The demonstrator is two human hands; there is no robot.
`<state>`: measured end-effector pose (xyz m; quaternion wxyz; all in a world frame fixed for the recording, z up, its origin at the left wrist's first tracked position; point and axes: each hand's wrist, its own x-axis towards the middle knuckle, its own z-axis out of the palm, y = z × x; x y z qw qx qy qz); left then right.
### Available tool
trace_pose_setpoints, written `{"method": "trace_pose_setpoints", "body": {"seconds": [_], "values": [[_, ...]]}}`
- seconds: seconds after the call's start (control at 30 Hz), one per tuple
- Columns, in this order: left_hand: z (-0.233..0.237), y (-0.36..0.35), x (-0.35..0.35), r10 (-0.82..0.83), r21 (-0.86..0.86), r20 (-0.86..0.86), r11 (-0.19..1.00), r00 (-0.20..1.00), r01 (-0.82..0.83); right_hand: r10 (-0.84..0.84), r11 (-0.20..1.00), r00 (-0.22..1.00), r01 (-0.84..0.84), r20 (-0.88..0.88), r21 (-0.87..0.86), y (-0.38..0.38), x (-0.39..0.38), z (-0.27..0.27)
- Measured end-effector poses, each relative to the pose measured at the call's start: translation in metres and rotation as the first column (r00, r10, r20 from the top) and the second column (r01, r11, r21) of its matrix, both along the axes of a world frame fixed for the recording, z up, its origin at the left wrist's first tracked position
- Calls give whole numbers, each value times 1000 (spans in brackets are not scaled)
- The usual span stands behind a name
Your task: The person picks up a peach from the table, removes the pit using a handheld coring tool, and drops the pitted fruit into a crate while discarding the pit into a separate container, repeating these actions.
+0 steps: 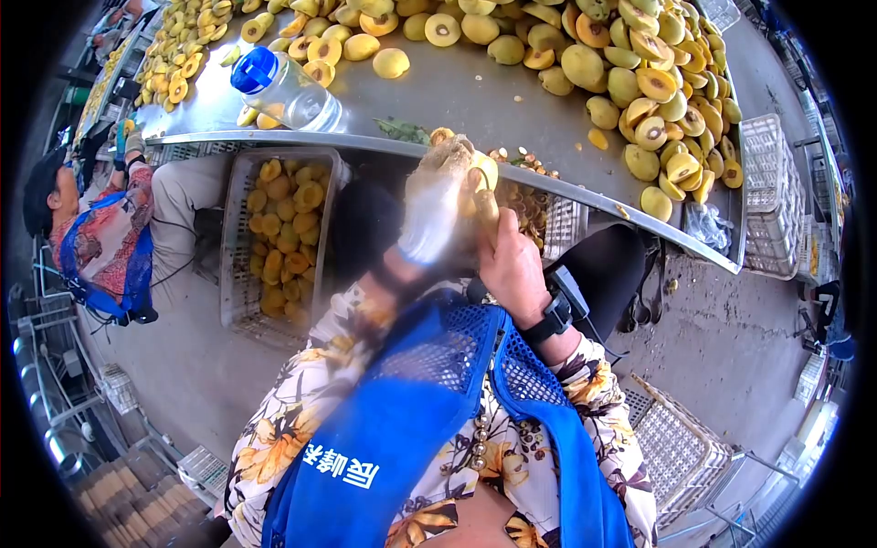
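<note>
My left hand, in a white work glove stained brown at the fingers, is closed around a yellow peach half just over the table's front edge. It is slightly blurred. Bare and wearing a black wristwatch, my right hand is closed just below the fruit. A slim tan thing, perhaps a tool handle, rises from its fingers towards the fruit; I cannot make out its kind. Behind the hands, small brown pits and a green leafy sprig lie on the metal table.
Halved yellow peaches are heaped along the table. A blue-lidded water bottle lies tilted there. A white crate of peach halves stands at my left, more pits below the edge. A co-worker sits left; crates stand right.
</note>
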<state>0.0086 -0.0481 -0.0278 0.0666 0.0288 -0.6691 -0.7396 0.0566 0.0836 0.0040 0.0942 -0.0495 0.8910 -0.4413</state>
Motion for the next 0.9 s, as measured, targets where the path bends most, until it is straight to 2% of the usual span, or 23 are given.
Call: {"method": "trace_pose_setpoints", "body": {"seconds": [0.03, 0.1, 0.17, 0.23, 0.27, 0.33, 0.4, 0.43, 0.47, 0.5, 0.53, 0.57, 0.6, 0.63, 0.67, 0.7, 0.77, 0.8, 0.83, 0.9], "values": [[-4, 1, 0, 10, 5, -17, 1000, 1000, -10, -13, 1000, 1000, 13, 7, 10, -2, 1, 1], [0, 11, 0, 89, 162, 17, 983, 996, -91, -47, 999, 999, 47, 14, 4, -5, 2, 0], [-6, 16, 1, 111, -79, -94, 990, 989, -119, -74, 997, 997, 74, 13, -5, -6, 3, -1], [-14, 22, 1, 127, -127, -195, 980, 973, -154, -89, 996, 996, 90, 10, -16, -6, 3, -3], [-14, 26, 1, 147, -57, -235, 985, 961, -164, -78, 997, 997, 78, 5, -21, -6, 5, -5], [-9, 26, 1, 129, 102, -141, 988, 982, -115, -52, 998, 999, 51, -10, -30, -3, 5, -11], [23, 15, 2, 4, 293, 120, 955, 993, -39, 9, 1000, 1000, -9, -10, -15, 1, 6, -12], [12, 0, -5, -83, -85, 18, 993, 996, 84, 40, 999, 999, -40, -9, -6, 3, 6, -12], [11, -11, -10, -233, -428, -128, 890, 964, 158, 62, 998, 998, -62, 19, -18, 5, 6, -11], [18, -16, -15, -315, -121, 70, 939, 946, 322, 85, 996, 995, -83, 44, -30, 6, 5, -10], [25, -19, -19, -438, 219, 225, 893, 870, 393, 108, 994, 992, -105, 66, -43, 8, 3, -10], [23, -24, -23, -420, -154, 36, 894, 907, 420, 99, 992, 993, -92, 71, -90, 9, 2, -9], [19, -29, -27, -453, -505, -152, 800, 878, 325, 89, 987, 993, -78, 75, -139, 10, 0, -10], [15, -32, -28, -532, -770, -304, 625, 790, 125, 78, 980, 994, -62, 81, -187, 10, 0, -10], [12, -28, -25, -389, -502, -235, 834, 891, 231, 32, 978, 995, -12, 93, -210, 9, 1, -10], [10, -19, -21, -269, -168, -107, 954, 957, 249, -14, 972, 994, 38, 104, -232, 6, 1, -11], [18, -9, -9, -131, -92, 109, 986, 985, 142, -67, 962, 989, 99, 130, -255, -3, 3, -17], [23, 2, 1, -116, 250, 183, 966, 976, 68, -71, 962, 986, 107, 148, -253, -8, 6, -22], [22, 2, 2, -112, 263, 149, 962, 982, 70, -72, 962, 983, 113, 167, -248, -11, 8, -25], [12, -4, 1, -145, 134, 126, 983, 981, 128, -59, 950, 973, 123, 223, -286, -14, 8, -27]]}}
